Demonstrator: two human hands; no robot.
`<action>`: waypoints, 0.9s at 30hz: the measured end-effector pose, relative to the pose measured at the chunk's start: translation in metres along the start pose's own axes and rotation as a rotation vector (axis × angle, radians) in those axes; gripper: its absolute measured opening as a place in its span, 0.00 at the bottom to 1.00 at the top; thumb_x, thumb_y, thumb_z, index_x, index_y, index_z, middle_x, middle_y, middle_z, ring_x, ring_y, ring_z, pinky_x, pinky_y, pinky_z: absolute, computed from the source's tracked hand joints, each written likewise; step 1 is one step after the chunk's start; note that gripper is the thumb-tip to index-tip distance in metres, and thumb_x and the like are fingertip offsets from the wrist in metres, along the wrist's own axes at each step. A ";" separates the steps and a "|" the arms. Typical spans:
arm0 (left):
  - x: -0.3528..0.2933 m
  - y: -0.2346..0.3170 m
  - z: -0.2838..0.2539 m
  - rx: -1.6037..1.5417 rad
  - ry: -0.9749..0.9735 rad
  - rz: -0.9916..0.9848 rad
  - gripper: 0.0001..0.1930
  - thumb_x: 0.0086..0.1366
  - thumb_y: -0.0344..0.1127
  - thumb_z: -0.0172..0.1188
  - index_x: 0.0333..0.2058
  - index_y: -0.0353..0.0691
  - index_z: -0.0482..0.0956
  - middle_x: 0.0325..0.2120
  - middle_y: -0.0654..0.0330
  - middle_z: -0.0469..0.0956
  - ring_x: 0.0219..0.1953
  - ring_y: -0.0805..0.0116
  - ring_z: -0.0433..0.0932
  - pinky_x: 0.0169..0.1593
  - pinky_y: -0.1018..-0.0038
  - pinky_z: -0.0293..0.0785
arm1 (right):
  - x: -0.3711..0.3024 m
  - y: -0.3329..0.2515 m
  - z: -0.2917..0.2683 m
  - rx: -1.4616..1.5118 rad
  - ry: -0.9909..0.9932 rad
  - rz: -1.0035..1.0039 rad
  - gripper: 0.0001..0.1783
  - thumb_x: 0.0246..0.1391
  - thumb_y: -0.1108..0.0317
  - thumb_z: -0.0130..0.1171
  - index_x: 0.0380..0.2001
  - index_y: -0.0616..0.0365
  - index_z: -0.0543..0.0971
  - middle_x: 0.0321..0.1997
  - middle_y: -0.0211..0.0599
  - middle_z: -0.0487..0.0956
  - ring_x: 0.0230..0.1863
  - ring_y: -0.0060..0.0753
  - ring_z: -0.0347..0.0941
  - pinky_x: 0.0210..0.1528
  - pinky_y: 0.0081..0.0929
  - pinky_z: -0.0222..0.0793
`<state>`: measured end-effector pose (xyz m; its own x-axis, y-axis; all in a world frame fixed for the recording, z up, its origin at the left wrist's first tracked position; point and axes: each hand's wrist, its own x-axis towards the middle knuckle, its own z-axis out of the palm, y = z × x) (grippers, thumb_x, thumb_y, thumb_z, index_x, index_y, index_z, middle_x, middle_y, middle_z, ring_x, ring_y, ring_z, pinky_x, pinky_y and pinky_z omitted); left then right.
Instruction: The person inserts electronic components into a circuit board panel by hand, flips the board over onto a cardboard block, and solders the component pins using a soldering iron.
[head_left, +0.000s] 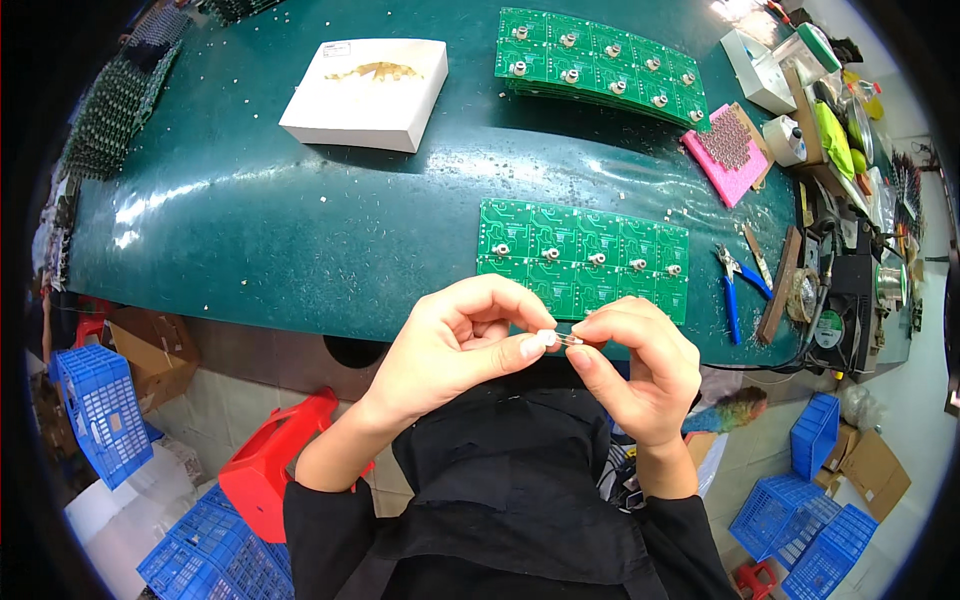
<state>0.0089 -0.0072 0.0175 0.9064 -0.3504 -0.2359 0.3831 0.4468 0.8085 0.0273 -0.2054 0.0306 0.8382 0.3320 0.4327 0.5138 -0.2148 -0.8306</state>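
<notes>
Just in front of my body, at the table's near edge, both hands meet over a tiny part. My left hand (445, 345) pinches a small white piece (546, 338) between thumb and forefinger. From that piece thin wire-like legs (566, 340) run across to my right hand (645, 375), which grips their other end between thumb and fingertips. Whether the legs end in a clear bulb is too small to tell. Right behind the fingers lies a green circuit board panel (610, 225) with a row of round metal-topped components; my hands cover part of its near edge.
A stack of similar green panels (590, 50) lies far right, beside a pink pad (727, 185) with small round parts. A white box (370, 95) stands far left. Blue-handled cutters (731, 305) and a soldering station (848, 310) are at right. A red stool (265, 470) stands below left.
</notes>
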 end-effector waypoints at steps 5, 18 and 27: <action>-0.002 -0.002 -0.005 0.116 -0.013 -0.038 0.08 0.61 0.24 0.62 0.39 0.33 0.76 0.35 0.59 0.78 0.37 0.78 0.76 0.40 0.81 0.72 | 0.000 0.000 -0.001 -0.048 -0.042 -0.028 0.11 0.41 0.81 0.69 0.31 0.64 0.79 0.28 0.38 0.79 0.27 0.32 0.76 0.29 0.23 0.71; -0.017 -0.029 -0.003 0.543 0.170 0.032 0.09 0.60 0.31 0.65 0.38 0.37 0.77 0.32 0.66 0.80 0.19 0.88 0.53 0.22 0.85 0.53 | -0.024 0.020 0.005 -0.274 -0.102 0.077 0.11 0.42 0.76 0.68 0.31 0.56 0.79 0.33 0.32 0.79 0.34 0.35 0.74 0.39 0.30 0.67; -0.023 -0.034 -0.026 0.564 0.299 0.218 0.05 0.61 0.27 0.62 0.36 0.36 0.78 0.28 0.70 0.78 0.19 0.86 0.53 0.23 0.85 0.52 | -0.026 0.052 0.010 -0.534 -0.067 0.026 0.11 0.41 0.72 0.69 0.31 0.52 0.80 0.32 0.28 0.74 0.38 0.33 0.70 0.42 0.32 0.58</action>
<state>-0.0200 0.0070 -0.0183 0.9938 -0.0218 -0.1086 0.1076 -0.0449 0.9932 0.0300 -0.2160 -0.0278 0.8475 0.3745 0.3762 0.5289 -0.6554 -0.5391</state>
